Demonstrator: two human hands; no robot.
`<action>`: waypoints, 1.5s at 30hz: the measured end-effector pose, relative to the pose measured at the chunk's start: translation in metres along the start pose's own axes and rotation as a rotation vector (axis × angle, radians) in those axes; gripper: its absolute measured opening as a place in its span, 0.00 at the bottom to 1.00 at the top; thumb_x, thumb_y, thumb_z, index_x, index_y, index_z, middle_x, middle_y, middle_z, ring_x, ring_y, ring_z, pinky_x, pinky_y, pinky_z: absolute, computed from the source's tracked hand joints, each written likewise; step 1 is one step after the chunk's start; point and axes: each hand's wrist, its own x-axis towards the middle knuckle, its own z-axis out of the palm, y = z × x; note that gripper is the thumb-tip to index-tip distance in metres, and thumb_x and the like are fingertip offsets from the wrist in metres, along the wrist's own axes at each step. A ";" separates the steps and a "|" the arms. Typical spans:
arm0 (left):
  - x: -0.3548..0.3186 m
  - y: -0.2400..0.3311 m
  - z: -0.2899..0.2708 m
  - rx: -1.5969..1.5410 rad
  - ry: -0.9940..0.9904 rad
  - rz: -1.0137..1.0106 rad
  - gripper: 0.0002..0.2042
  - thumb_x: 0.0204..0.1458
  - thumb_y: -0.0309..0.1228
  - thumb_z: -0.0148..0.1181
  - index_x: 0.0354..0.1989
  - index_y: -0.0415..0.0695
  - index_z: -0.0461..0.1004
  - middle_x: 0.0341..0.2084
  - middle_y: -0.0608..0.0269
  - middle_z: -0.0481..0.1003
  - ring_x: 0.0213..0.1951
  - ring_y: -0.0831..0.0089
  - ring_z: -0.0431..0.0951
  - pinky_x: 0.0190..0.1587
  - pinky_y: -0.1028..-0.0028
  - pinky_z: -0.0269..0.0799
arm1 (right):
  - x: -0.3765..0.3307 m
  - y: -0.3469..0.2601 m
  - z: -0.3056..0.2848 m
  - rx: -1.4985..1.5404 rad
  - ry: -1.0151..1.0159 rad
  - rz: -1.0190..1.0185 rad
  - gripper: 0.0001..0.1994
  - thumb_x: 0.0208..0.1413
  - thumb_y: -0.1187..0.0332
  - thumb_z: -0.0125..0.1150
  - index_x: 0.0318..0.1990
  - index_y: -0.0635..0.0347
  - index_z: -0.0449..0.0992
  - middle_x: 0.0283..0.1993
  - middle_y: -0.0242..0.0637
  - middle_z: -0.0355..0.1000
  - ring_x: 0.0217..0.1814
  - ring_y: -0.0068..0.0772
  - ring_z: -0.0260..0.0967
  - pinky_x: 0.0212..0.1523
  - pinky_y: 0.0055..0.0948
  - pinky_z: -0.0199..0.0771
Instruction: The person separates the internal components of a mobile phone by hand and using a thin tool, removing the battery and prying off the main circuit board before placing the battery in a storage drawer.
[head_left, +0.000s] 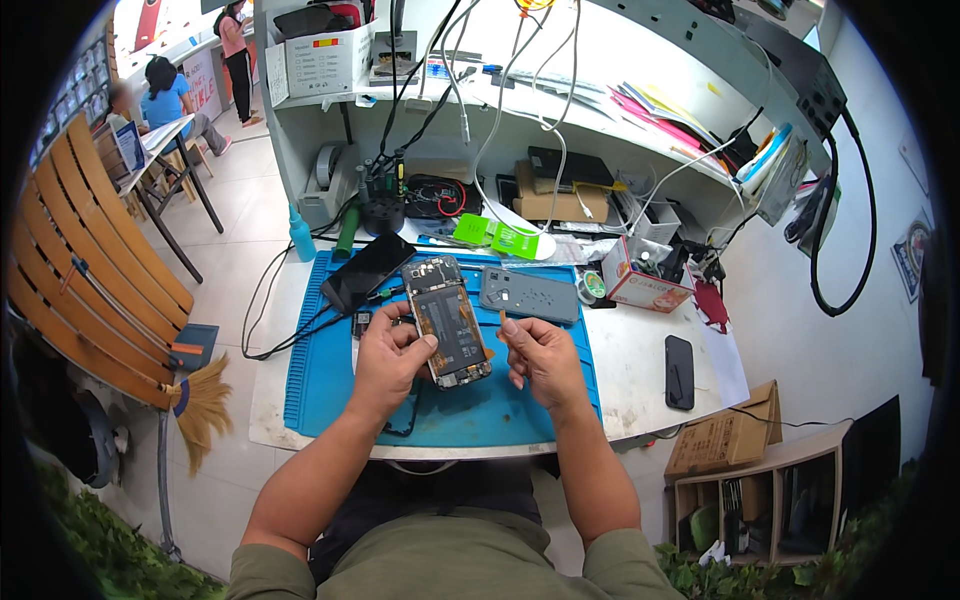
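Note:
An opened smartphone with its back cover off, battery and circuit board showing, is held over a blue work mat. My left hand grips its lower left edge. My right hand is just right of the phone, pinching a small thin tan pick between thumb and forefinger. A grey phone back cover lies on the mat behind my right hand. A black phone screen lies face up at the mat's far left.
A black phone lies on the white bench at right. Green plastic pieces, a small red-and-white box, a tool holder, cables and a blue bottle crowd the back. A wooden chair and broom stand left; people sit far left.

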 end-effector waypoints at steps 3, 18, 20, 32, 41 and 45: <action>-0.001 0.003 0.001 -0.007 0.012 -0.010 0.26 0.62 0.20 0.63 0.65 0.34 0.58 0.42 0.51 0.82 0.39 0.71 0.86 0.35 0.72 0.87 | -0.005 -0.006 -0.002 0.012 0.030 0.067 0.17 0.65 0.57 0.74 0.40 0.66 0.81 0.19 0.25 0.66 0.16 0.16 0.59 0.15 0.22 0.60; -0.003 0.002 0.006 0.008 0.019 0.007 0.25 0.62 0.19 0.62 0.65 0.33 0.59 0.42 0.51 0.83 0.40 0.70 0.87 0.35 0.72 0.88 | -0.028 -0.017 -0.111 -0.484 0.396 -0.284 0.11 0.63 0.68 0.74 0.44 0.69 0.86 0.31 0.36 0.83 0.29 0.21 0.79 0.30 0.22 0.81; -0.002 0.001 0.006 0.020 0.009 0.012 0.25 0.62 0.20 0.62 0.65 0.34 0.59 0.42 0.51 0.83 0.40 0.70 0.87 0.35 0.73 0.88 | -0.028 -0.020 -0.123 -0.563 0.413 -0.312 0.11 0.63 0.68 0.74 0.45 0.70 0.86 0.31 0.36 0.83 0.29 0.22 0.79 0.31 0.22 0.81; -0.003 0.004 0.005 0.028 0.009 0.003 0.25 0.63 0.21 0.63 0.65 0.35 0.59 0.43 0.52 0.83 0.40 0.72 0.86 0.35 0.74 0.87 | -0.018 -0.014 -0.129 -1.237 0.408 -0.661 0.10 0.53 0.73 0.77 0.42 0.64 0.86 0.39 0.41 0.78 0.42 0.41 0.76 0.42 0.39 0.77; -0.002 0.002 0.002 0.027 0.001 -0.007 0.25 0.63 0.20 0.62 0.65 0.35 0.59 0.42 0.53 0.83 0.40 0.72 0.86 0.35 0.74 0.87 | -0.035 -0.011 -0.119 -1.249 0.299 -0.434 0.08 0.55 0.70 0.77 0.39 0.65 0.88 0.37 0.43 0.78 0.42 0.42 0.76 0.44 0.39 0.78; -0.002 0.000 0.002 0.031 -0.016 0.007 0.25 0.63 0.20 0.62 0.65 0.35 0.59 0.42 0.52 0.83 0.40 0.72 0.86 0.35 0.74 0.87 | -0.043 -0.013 -0.118 -1.220 0.312 -0.482 0.09 0.55 0.71 0.77 0.41 0.65 0.88 0.37 0.43 0.77 0.42 0.42 0.76 0.44 0.39 0.78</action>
